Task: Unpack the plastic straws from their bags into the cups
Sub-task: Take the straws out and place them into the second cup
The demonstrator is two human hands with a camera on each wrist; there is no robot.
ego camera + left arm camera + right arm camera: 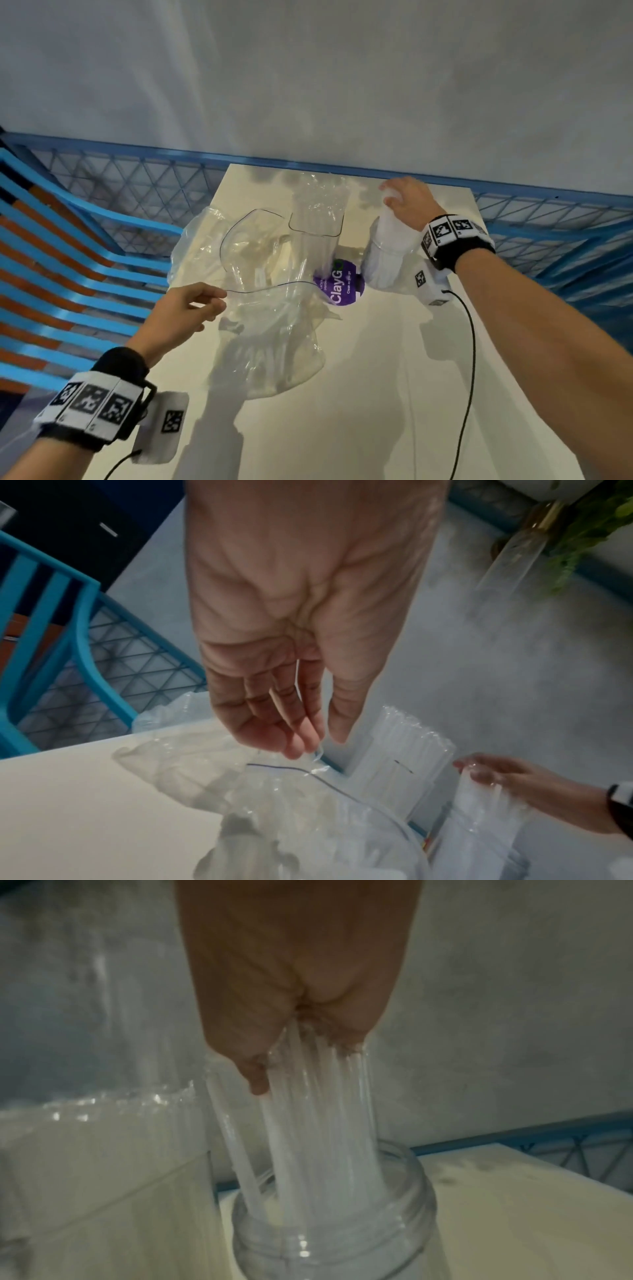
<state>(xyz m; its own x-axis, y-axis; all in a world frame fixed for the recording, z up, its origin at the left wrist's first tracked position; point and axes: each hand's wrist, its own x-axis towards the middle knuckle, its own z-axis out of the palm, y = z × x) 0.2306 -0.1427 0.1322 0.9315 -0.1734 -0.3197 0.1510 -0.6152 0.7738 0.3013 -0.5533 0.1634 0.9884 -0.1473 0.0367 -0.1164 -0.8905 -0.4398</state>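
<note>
Nearest, the left hand (185,310) pinches the rim of an open bag (270,329) lying on the table (370,394) — probably to keep its mouth wide. Farther back, the right hand (409,202) is curled round a bundle of straws (308,1123), upright, lower ends already down in the cup (335,1231) — long axis near vertical.
</note>
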